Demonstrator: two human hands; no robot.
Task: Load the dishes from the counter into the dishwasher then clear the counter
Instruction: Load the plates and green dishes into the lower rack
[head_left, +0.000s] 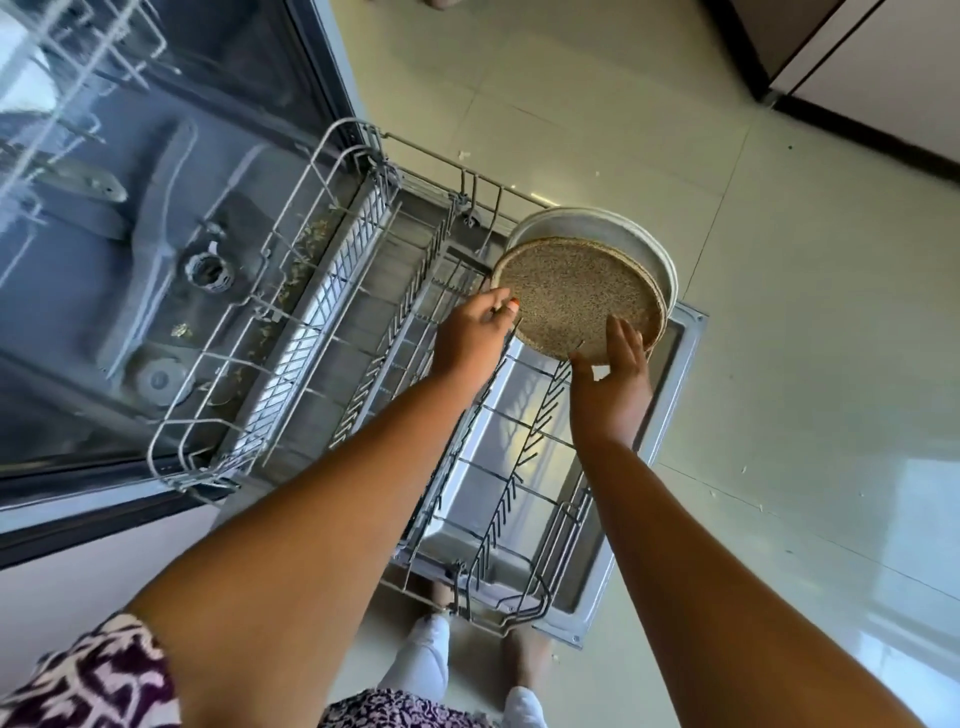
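Currently, a speckled brown round plate (576, 293) is clamped by fingers of the left hand (472, 338) and right hand (613, 379) over the grey wire dishwasher rack (306, 187); if tines are missed, the white round plate (587, 226) just behind could be struck.

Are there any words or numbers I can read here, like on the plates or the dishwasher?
There is no text to read anywhere in the picture.
Speckled plate: only speckles, no words.
White plate: blank.
Dishwasher rack and dishwasher door: no label, brand or number shows.
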